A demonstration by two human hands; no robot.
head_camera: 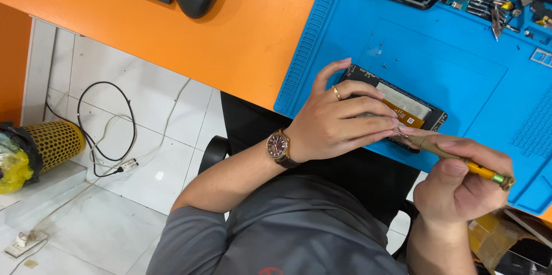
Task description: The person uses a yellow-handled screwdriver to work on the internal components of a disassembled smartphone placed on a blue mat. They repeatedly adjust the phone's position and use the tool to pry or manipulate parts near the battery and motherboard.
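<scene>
The left hand (330, 122) has its fingers clamped on the opened phone (402, 108) at the blue mat's (460, 62) near edge; the right hand (454, 186) pinches a yellow screwdriver (460, 163); a slipped tip could gouge the board, or loosened screws roll off the bench (241, 28).

Matt blue rubbery mat (460, 74), smooth orange desktop (230, 28), shiny yellow metal screwdriver (466, 164), glossy marble-look tiles (144, 154)
</scene>
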